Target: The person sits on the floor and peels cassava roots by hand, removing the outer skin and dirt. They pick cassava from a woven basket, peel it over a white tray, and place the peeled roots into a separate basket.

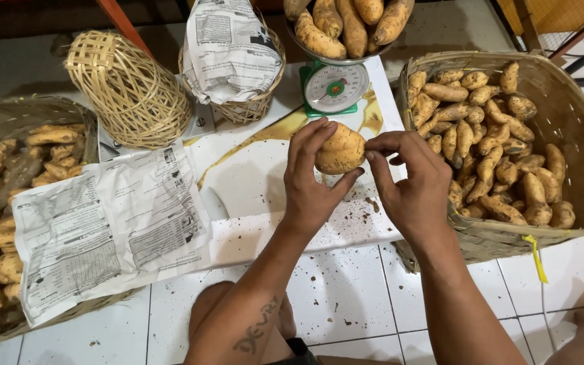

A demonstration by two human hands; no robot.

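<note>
Head view, left hand (312, 182) grip closed around sweet potato (340, 150), right hand (410, 179) fingertips pinching its end, above white surface (258, 182), full basket (576, 135) at right.

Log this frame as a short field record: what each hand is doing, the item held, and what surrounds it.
left hand: grips a sweet potato
right hand: fingertips pinch at the sweet potato's right end
scale: green, pan piled with tubers
right basket: holds many tubers
left basket: tubers, partly under newspaper
floor: white tiles, specks of dirt
</note>
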